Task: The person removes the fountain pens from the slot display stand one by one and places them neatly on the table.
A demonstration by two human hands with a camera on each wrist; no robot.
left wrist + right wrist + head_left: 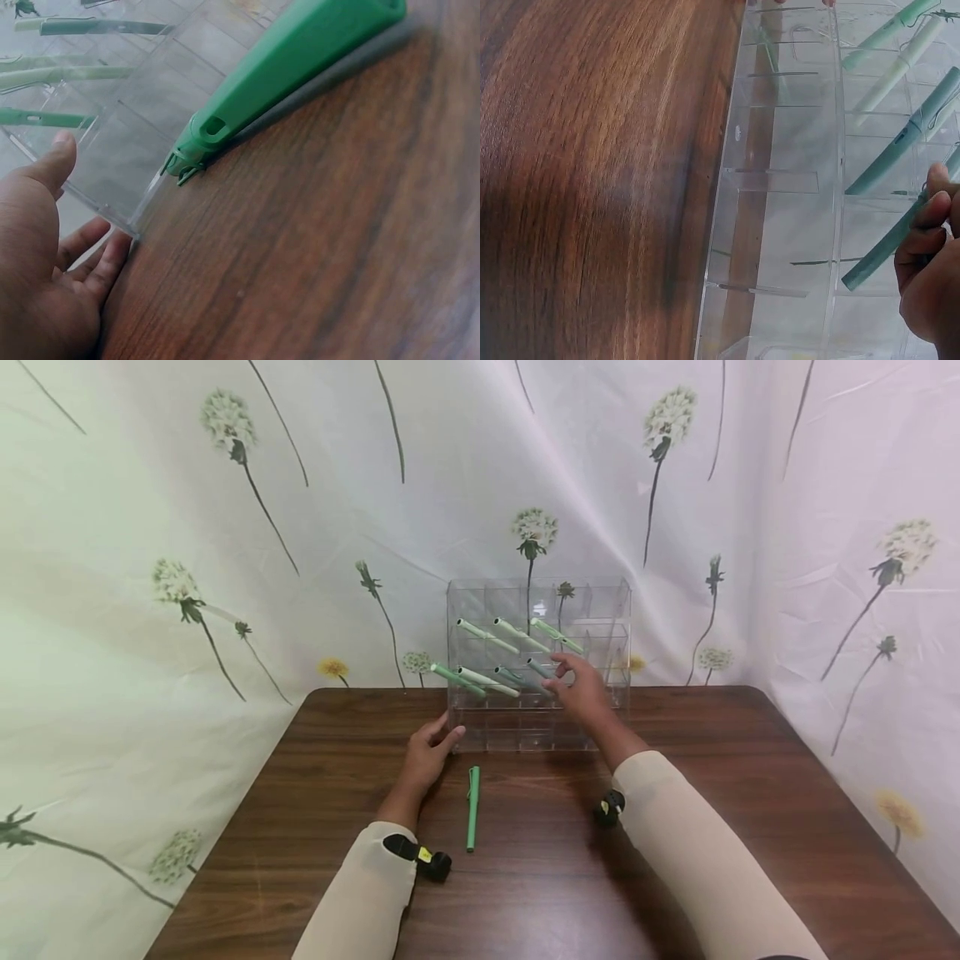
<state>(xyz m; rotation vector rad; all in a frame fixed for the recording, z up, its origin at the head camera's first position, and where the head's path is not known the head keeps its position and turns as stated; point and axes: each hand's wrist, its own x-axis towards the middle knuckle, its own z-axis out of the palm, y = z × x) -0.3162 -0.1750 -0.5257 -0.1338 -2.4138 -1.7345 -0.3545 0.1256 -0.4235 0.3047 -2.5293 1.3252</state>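
A clear plastic rack (468, 739) with stepped rows of compartments stands at the back of the table. My right hand (583, 693) pinches a dark teal pen (881, 251), which slants in a middle-row compartment. Beside it leans another teal pen (900, 150), with a pale green pen (487, 682) and a bright green pen (457, 679) further left. Three light green pens stand in the row above, among them a clipped pen (557, 635). At the rack's lower left corner, my left hand (426, 756) holds the side, thumb in front and fingers along the outside.
A green capped pen (472, 810) lies on the brown wood-grain table (525, 877), just in front of the rack and to the right of my left forearm. Close behind the table hangs a white curtain (450, 510) printed with dandelions.
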